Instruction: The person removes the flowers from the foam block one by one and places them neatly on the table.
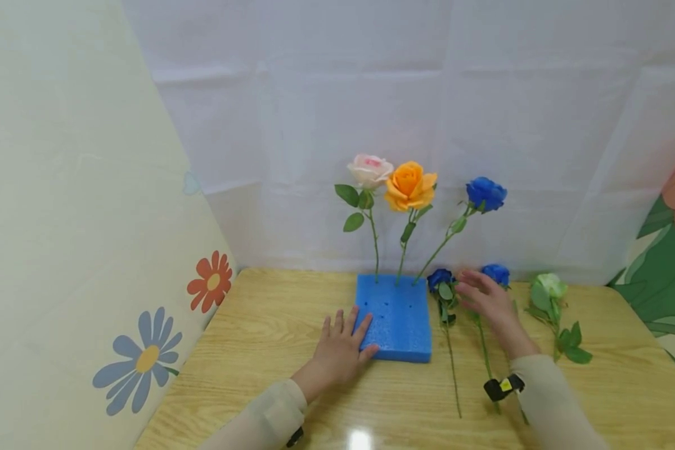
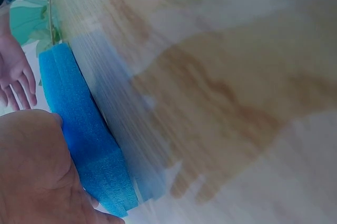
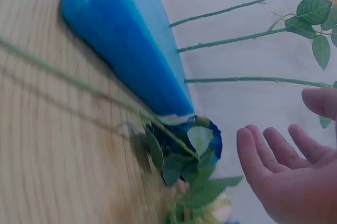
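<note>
A blue foam block [image 1: 399, 328] lies on the table with several small holes in its top. Along its back edge stand a pale pink rose [image 1: 369, 170], an orange rose [image 1: 409, 186] and a blue rose [image 1: 486, 194], this last one leaning right. My left hand [image 1: 342, 350] rests spread on the block's left front side. Above the table my right hand [image 1: 490, 306] hovers with relaxed fingers, nothing held. It is between a dark blue rose [image 1: 441, 279] and another blue rose [image 1: 496, 274], both lying down; the right wrist view shows that hand [image 3: 295, 176] apart from the stems.
A pale green rose [image 1: 551, 286] with leaves lies on the wooden table [image 1: 270, 319] at the right. A white cloth backdrop [image 1: 292, 137] hangs behind the table. Printed flowers [image 1: 210, 281] decorate the left panel.
</note>
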`<state>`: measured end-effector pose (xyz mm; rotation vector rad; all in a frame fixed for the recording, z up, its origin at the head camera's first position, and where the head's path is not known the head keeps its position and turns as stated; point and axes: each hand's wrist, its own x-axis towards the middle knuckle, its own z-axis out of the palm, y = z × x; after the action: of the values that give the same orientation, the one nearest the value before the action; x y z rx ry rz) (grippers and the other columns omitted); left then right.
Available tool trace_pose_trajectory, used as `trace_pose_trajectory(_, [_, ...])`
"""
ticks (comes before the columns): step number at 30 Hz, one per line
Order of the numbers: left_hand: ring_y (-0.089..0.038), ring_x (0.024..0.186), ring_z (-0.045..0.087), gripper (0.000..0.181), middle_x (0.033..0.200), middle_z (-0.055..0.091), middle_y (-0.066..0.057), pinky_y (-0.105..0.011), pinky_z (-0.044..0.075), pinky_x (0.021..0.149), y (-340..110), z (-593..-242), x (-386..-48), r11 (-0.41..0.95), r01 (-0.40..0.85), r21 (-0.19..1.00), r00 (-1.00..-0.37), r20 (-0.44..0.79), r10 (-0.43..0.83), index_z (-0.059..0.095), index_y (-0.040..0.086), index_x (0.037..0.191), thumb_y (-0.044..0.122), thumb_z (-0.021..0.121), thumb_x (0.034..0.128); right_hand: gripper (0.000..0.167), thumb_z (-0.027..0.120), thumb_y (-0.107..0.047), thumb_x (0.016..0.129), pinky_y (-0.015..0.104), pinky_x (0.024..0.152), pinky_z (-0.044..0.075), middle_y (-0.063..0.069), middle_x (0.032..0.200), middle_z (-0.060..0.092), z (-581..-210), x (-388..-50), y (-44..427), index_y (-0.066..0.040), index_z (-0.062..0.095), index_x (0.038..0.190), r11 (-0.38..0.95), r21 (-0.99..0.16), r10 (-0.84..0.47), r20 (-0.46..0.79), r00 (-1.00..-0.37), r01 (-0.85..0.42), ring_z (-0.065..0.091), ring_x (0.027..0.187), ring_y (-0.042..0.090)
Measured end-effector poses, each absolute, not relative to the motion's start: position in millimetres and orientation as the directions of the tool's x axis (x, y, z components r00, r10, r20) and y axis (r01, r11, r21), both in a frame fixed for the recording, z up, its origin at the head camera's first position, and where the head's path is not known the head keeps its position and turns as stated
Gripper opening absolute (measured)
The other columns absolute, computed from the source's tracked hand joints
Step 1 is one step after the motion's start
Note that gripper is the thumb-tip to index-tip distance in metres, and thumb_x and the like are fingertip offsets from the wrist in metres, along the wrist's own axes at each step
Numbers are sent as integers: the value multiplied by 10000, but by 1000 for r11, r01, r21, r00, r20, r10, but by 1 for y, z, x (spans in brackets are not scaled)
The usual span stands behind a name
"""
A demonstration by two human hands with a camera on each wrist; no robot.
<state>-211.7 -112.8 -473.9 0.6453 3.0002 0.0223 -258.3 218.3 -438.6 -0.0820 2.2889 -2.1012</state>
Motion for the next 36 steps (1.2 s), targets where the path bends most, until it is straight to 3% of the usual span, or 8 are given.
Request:
trace_pose_trajectory(5, [-488, 1500, 210, 723, 1687, 142, -166, -653, 175, 1186, -112, -476, -213, 909, 416, 31, -907, -52, 417, 214, 203, 1635, 627, 248, 1050, 637, 582, -263, 1049, 415, 1089, 455, 226, 1551, 378, -439, -267, 208, -11, 305, 1564, -3, -1000, -63, 2, -998, -1, 579, 1234, 142])
trace_pose_trajectory(12, [-480, 1504, 204, 740, 1693, 118, -153, -648, 165, 1191, -114, -481, -217, 909, 416, 29, -908, -46, 417, 185, 219, 1640, 653, 194, 1041, 617, 586, -206, 1046, 395, 1066, 478, 220, 1499, 425, -445, -281, 191, 50, 309, 1534, -134, -991, -28, 9, -1000, -5, 635, 1091, 46])
trace_pose_trajectory(18, [-473, 1509, 194, 728, 1697, 101, -142, -642, 167, 1194, -114, -484, -218, 910, 414, 28, -908, -54, 415, 174, 232, 1641, 646, 222, 1044, 594, 592, -166, 1040, 308, 1000, 516, 212, 1489, 423, -450, -290, 182, 46, 330, 1529, -185, -983, -12, -2, -1000, 4, 636, 1086, 80])
trace_pose_trajectory(24, [-480, 1503, 209, 721, 1691, 132, -154, -637, 178, 1194, -113, -478, -215, 909, 414, 40, -908, -59, 416, 202, 216, 1637, 629, 257, 1049, 594, 578, -138, 1044, 332, 1030, 502, 225, 1540, 378, -450, -296, 173, 16, 313, 1553, -225, -974, -3, -23, -1000, 23, 616, 1182, 156])
trace_pose_trajectory(30, [-486, 1506, 193, 728, 1694, 113, -157, -648, 160, 1193, -113, -479, -215, 910, 412, 37, -908, -69, 414, 188, 217, 1639, 636, 247, 1047, 615, 580, -151, 1044, 416, 1119, 426, 187, 1571, 376, -448, -300, 166, -53, 301, 1583, -251, -967, -14, -41, -999, 43, 493, 1345, 271])
trace_pose_trajectory(36, [-491, 1500, 203, 726, 1688, 133, -167, -650, 166, 1191, -113, -476, -214, 908, 417, 44, -906, -65, 419, 211, 204, 1635, 629, 261, 1049, 612, 578, -119, 1042, 451, 1136, 403, 194, 1564, 378, -447, -306, 160, -69, 300, 1585, -275, -961, -10, -38, -999, 39, 479, 1352, 288])
